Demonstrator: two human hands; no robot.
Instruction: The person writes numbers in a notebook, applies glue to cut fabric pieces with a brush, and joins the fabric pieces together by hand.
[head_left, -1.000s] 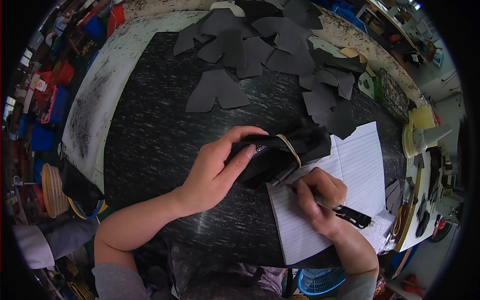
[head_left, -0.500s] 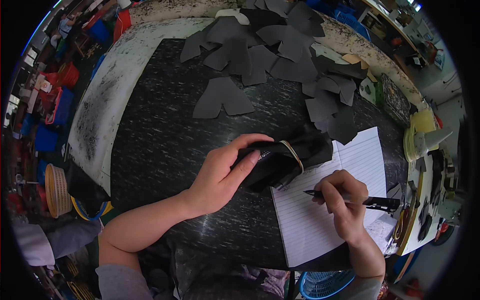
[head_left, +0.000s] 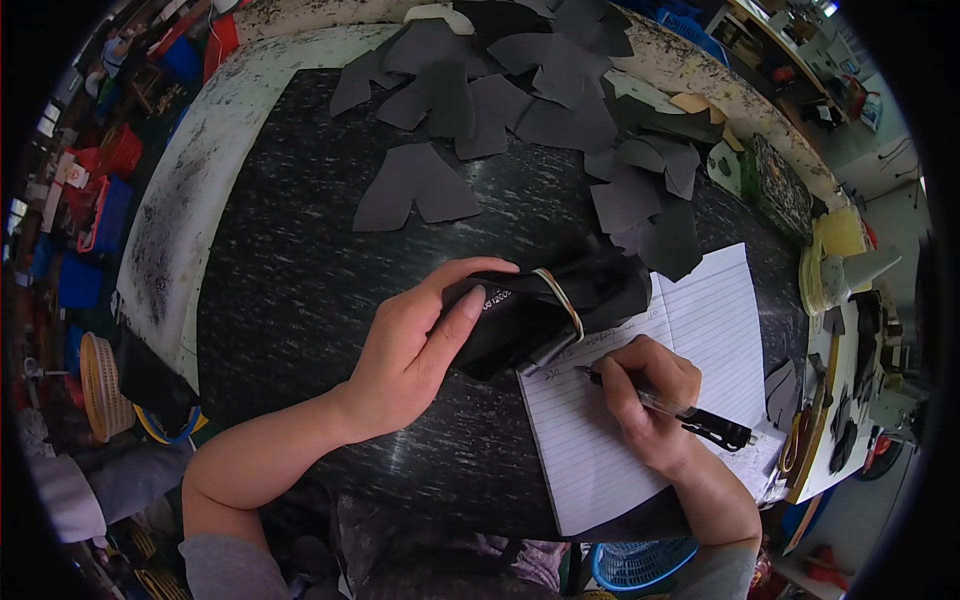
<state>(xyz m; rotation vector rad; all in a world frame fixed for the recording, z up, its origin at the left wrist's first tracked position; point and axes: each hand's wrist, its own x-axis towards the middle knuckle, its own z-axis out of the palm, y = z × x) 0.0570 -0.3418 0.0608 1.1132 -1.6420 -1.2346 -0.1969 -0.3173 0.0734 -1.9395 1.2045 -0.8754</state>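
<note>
My left hand (head_left: 405, 345) grips a bundle of black pieces (head_left: 600, 290) bound by a rubber band (head_left: 562, 303), thumb beside small white printed digits. The bundle overlaps the upper left part of a lined notebook (head_left: 700, 330). In my right hand (head_left: 652, 400) is a black pen (head_left: 712, 426), its tip at the page just below the bundle, near some handwriting. Dark grey cut pieces (head_left: 625, 200) lie piled beyond the hands, and one lone piece (head_left: 415, 187) lies left of the pile.
The dark speckled tabletop (head_left: 290, 250) has a pale worn border (head_left: 190, 190) at left. At right are a yellow roll with a cone (head_left: 868, 268) and a side table with tools. A blue basket (head_left: 640, 563) sits below the near edge; a wicker basket (head_left: 105, 388) is at left.
Against half a second ago, my right hand with the pen has moved left, back near the bundle. More writing shows on the page. My left hand keeps its hold; the whole view has shifted slightly.
</note>
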